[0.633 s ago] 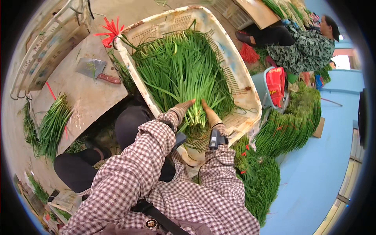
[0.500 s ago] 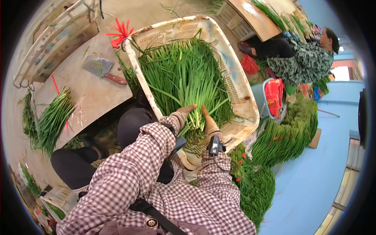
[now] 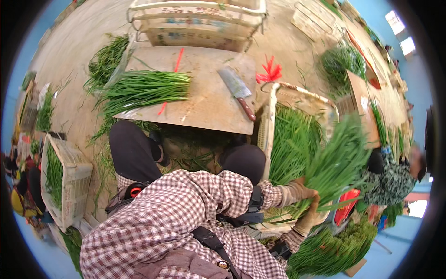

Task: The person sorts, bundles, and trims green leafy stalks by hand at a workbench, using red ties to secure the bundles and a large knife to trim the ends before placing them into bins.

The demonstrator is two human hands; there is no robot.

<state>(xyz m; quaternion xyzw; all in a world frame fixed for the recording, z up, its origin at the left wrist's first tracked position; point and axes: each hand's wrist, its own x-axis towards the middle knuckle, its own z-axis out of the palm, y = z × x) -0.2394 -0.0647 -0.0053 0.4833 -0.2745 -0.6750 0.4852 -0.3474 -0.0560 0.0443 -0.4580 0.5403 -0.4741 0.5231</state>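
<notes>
Over the near end of a white plastic crate [image 3: 265, 135], my left hand [image 3: 293, 193] and my right hand [image 3: 306, 218] grip a bunch of garlic chives [image 3: 337, 156]. Both hands wear tan gloves. The leaves fan out upward and are smeared by motion; the fingers partly hide the stem ends. More chives [image 3: 290, 139] fill the crate below. On the board [image 3: 209, 114] to the left lies another bunch of chives [image 3: 148, 88], across a red tie [image 3: 179, 60]. A cleaver [image 3: 236, 83] with a wooden handle rests at the board's right side.
Red ties [image 3: 269, 70] hang at the crate's far left corner. Beyond the board stands another crate [image 3: 197, 25]; a third crate [image 3: 67, 181] with greens is at the left. Piled chives [image 3: 334, 251] lie at the lower right. A person in a patterned top [image 3: 390, 183] sits at the right.
The view has swung left, so the board is now central and the crate further right. My hands have lifted the bunch of garlic chives from the pile in the crate.
</notes>
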